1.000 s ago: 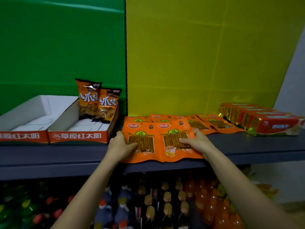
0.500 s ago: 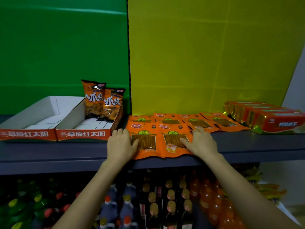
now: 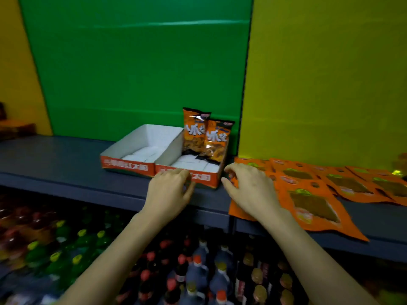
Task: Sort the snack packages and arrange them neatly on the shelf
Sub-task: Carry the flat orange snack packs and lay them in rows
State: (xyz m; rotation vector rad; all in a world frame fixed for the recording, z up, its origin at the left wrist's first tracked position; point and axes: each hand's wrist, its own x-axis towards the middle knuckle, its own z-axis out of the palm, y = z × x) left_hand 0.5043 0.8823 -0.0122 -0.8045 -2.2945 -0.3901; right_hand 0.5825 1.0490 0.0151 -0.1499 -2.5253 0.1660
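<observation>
Both hands have left the flat orange packets and moved left to the display box.

Left hand (image 3: 169, 190) rests curled against the front wall of the cardboard box (image 3: 189, 176); right hand (image 3: 248, 186) hovers loosely open at its right corner, grasping nothing. Two upright snack bags (image 3: 206, 135) lean at the back of the box, so, in my judgement, a hard shove could topple them. Flat orange packets (image 3: 312, 201) lie overlapped on the dark shelf (image 3: 55, 161), the nearest overhanging the edge and liable to slide onto the bottles (image 3: 198, 276) below. Green and yellow panels back the shelf; the light is dim.
</observation>
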